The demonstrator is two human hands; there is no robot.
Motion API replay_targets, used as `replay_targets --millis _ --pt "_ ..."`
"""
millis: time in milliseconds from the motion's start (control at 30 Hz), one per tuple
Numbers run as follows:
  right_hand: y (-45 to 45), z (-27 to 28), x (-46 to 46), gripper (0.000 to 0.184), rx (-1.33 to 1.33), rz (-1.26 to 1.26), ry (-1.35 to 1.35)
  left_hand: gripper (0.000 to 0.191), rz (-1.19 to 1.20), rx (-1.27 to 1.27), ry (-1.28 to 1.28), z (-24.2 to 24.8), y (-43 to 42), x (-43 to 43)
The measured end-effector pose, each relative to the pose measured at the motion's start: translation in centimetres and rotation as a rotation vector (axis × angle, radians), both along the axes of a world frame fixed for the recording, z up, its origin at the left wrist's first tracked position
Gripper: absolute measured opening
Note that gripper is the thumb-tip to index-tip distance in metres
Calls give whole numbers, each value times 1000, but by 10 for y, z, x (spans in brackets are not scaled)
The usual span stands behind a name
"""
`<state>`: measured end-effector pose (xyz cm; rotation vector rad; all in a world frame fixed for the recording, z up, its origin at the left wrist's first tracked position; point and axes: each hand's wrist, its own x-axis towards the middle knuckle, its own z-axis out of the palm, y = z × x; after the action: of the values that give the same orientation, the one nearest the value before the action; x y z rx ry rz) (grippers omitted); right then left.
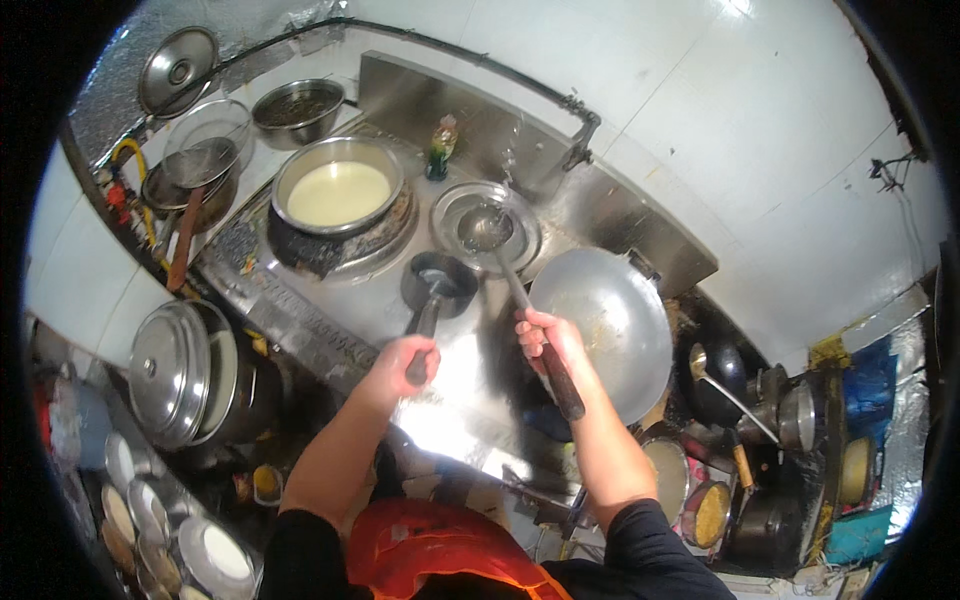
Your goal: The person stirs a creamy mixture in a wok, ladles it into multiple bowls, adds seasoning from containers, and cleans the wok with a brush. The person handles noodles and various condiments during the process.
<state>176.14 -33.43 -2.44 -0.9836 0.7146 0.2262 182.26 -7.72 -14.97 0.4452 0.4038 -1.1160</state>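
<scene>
My left hand [409,364] grips the dark handle of a small black saucepan [459,301] held over the steel stove top [375,300]. Some pale contents or a shine shows inside it; I cannot tell which. In my right hand [551,337] is the wooden handle of a metal ladle [517,289]. The ladle's bowl is inside a round steel basin [444,225] set into the stove top, and appears to hold clear liquid. Just right of the ladle, a large metal wok [619,330] leans tilted. Behind the saucepan, a wide steel pot [283,214] of pale yellow liquid sits on a burner ring.
A small bottle [442,150] stands near the steel backsplash [450,105]. A tap [581,142] juts from the wall pipe. At left are strainers [201,163], a bowl of dark contents [296,127] and a lidded stockpot [172,375]. A long ladle [739,397] lies among pans at right.
</scene>
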Motion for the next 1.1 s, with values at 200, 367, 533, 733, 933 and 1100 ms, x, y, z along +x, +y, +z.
replay_targets --millis 200,367,533,733,933,1100 --pt "18 7 -64 9 -512 267 -278 21 -57 491 -371 55 -16 -15" --pt "32 -21 -130 26 -731 267 -328 14 -430 1351 -929 93 -1 -43" --pt "59 -51 -154 27 -850 236 -374 29 -426 2191 -1303 97 25 -73" --pt "78 -125 -130 15 -227 199 -241 20 332 1087 -756 120 114 -180" --pt "42 -226 -23 40 -1503 730 -275 27 1219 -119 -589 194 280 -482" --pt "71 -213 -28 48 -1242 935 -660 21 1417 1316 -91 236 438 -742"
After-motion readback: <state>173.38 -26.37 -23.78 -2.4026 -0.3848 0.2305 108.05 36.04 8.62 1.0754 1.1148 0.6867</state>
